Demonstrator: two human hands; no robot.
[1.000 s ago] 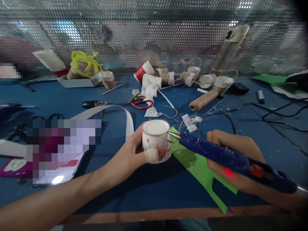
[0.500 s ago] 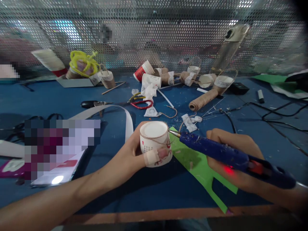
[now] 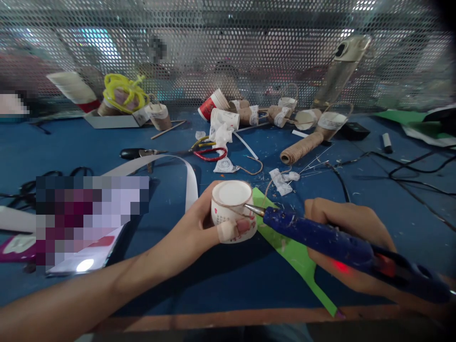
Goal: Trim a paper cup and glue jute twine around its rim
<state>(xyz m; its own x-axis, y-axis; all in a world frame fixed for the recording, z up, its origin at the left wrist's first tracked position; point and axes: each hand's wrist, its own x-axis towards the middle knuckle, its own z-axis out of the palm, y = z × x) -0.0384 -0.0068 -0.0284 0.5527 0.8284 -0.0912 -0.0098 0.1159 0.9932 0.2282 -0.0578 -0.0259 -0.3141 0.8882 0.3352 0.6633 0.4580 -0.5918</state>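
1. i see my left hand [image 3: 199, 223] wrapped around a small white paper cup [image 3: 233, 209], bandaged thumb across its front; the cup is inverted, flat base up, a strand of twine around its upper wall.
2. cup sits low centre of view, held just above the blue table [image 3: 71, 142], beside a green paper sheet [image 3: 295, 251].
3. my right hand [image 3: 349, 237] is closed around a blue glue gun [image 3: 342, 240], red light glowing on its underside.
4. gun's long axis runs from lower right up to the left; metal nozzle [image 3: 254, 210] points left and touches the cup's right side at the twine.
5. further back: a twine spool [image 3: 301, 148] lying on its side, scissors [image 3: 210, 154] with red and yellow handles, more paper cups [image 3: 224, 118] by the mesh wall [image 3: 228, 47].
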